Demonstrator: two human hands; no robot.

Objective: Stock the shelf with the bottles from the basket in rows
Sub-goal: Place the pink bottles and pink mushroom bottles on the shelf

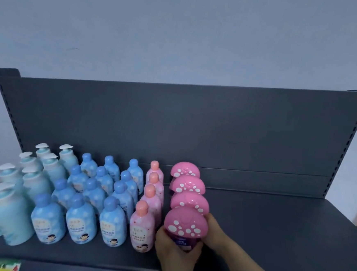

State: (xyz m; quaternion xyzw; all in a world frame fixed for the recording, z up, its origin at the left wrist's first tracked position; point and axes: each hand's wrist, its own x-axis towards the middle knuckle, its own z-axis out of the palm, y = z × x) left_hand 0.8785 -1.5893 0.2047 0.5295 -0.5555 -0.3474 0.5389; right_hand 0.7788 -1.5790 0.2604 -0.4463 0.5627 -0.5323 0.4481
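While it sits at the front of its row on the shelf (272, 228), the mushroom-capped bottle (184, 223) is gripped by both hands: the left hand (175, 250) wraps its body and the right hand (216, 230) clasps the cap's right side. Three matching bottles (187, 186) line up behind, and blue bottles (96, 193) stand in rows to the left.

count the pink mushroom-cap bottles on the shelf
4, in one row running front to back: rear bottle, second bottle, third bottle, and the front bottle, gripped by the left hand and right hand. None seems hidden.
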